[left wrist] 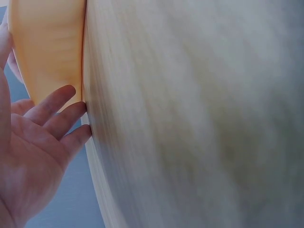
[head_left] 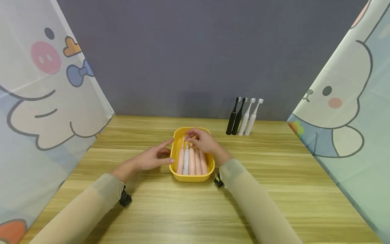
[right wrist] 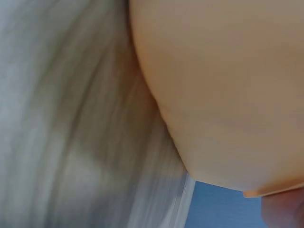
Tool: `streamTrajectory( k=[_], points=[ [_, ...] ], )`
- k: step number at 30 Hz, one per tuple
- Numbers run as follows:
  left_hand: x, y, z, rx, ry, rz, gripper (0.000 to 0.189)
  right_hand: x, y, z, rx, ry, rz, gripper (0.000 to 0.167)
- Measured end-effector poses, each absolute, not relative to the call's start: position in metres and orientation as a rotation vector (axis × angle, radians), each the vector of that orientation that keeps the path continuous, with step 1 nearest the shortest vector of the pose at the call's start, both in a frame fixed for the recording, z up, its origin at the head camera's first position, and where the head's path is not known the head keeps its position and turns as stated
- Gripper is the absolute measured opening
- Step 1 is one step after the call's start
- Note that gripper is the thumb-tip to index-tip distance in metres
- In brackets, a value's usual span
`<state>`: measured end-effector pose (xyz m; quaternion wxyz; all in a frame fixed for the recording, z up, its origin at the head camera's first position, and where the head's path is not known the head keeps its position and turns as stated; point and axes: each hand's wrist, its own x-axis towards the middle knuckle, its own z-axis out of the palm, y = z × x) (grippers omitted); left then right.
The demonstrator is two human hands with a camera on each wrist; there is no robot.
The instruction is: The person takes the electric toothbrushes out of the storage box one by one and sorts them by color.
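A yellow basket (head_left: 192, 179) stands mid-table, holding several electric toothbrushes side by side, mostly pink (head_left: 192, 162) with one pale grey-white toothbrush (head_left: 186, 162). My right hand (head_left: 204, 140) reaches over its right side, thumb and forefinger curled together around the head end of the pale toothbrush; the fingers partly cover the brush heads. On the left, my left hand (head_left: 150, 159) lies against the basket's side with its fingers spread and the thumb at the rim. In the left wrist view, loosely extended fingers (left wrist: 54, 102) rest beside the yellow wall.
Two black toothbrushes (head_left: 234, 118) and two white toothbrushes (head_left: 247, 118) stand upright in a row at the back right of the wooden table (head_left: 170, 213). A grey panel (head_left: 195, 61) rises behind, and cartoon-printed cloths (head_left: 341, 101) flank both sides.
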<state>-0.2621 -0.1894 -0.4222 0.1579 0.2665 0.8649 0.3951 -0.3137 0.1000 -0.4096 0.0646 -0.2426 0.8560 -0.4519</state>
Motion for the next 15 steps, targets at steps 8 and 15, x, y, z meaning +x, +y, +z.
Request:
streamTrajectory(
  k=[8,15],
  points=[
    [-0.2617,-0.1921,-0.4222,0.761,2.492,1.110,0.099,-0.3135,0.0951,-0.4095,-0.790,2.718,-1.010,0.031],
    [-0.2623,-0.1912,-0.4221,0.762,2.479,1.129,0.099,-0.3129,0.0942,-0.4067,-0.761,2.750,-0.835,0.035]
  ],
)
